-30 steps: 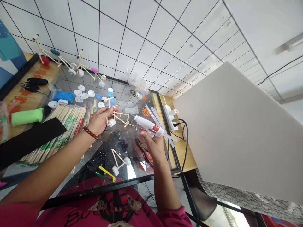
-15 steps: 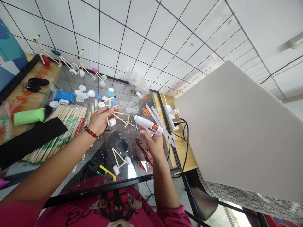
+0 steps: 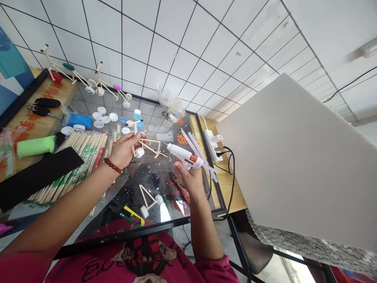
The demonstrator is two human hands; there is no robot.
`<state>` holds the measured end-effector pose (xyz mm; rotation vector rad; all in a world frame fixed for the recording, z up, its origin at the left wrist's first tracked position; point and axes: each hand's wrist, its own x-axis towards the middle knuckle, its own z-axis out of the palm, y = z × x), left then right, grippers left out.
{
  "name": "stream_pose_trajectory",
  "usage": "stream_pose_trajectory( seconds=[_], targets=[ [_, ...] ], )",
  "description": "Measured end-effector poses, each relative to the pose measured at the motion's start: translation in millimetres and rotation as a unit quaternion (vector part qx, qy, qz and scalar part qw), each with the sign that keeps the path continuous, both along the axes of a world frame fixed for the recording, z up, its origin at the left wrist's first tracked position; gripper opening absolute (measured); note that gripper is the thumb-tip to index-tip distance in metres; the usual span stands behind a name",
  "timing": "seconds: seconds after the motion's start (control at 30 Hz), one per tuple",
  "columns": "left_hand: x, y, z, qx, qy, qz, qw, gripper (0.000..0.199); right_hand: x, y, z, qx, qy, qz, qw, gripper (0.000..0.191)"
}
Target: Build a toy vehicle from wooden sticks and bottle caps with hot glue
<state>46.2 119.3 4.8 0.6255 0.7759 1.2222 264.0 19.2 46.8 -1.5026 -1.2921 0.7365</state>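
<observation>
One left hand (image 3: pixel 125 150) pinching frame of pale wooden sticks (image 3: pixel 150 148) with round white wheel (image 3: pixel 139 152); frame juts toward right hand (image 3: pixel 192 177), which grips white plastic glue gun (image 3: pixel 179 153), grey nozzle (image 3: pixel 165 145) near frame's far end.

Keys (image 3: pixel 43 111) off to my left; tiled wall (image 3: pixel 138 43) ahead of me; white panel (image 3: pixel 294 157) on my right, patterned cloth (image 3: pixel 294 244) along its lower edge

Chopsticks (image 3: pixel 85 151) at left, caps (image 3: pixel 113 117) behind them, glue gun (image 3: pixel 179 152) right of stick frame (image 3: pixel 151 140), power strip (image 3: pixel 211 143) farther right
</observation>
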Motion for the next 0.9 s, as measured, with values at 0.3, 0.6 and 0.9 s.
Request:
stream_pose_trajectory(
  seconds=[0.3,0.6,0.9],
  targets=[
    [1.1,0.2,-2.3,-0.002,-0.006,0.013,1.000,0.041,-0.1,-0.2,0.4,0.007,-0.013,-0.002,1.000,0.033],
    [1.2,1.4,-3.6,0.003,-0.005,0.014,1.000,0.032,-1.7,-0.3,4.1,0.005,0.000,0.028,1.000,0.033],
    [-0.3,1.0,-2.9,0.008,0.004,0.025,1.000,0.026,-1.4,-3.1,2.8,-0.002,-0.007,0.033,0.999,0.032]
  ],
)
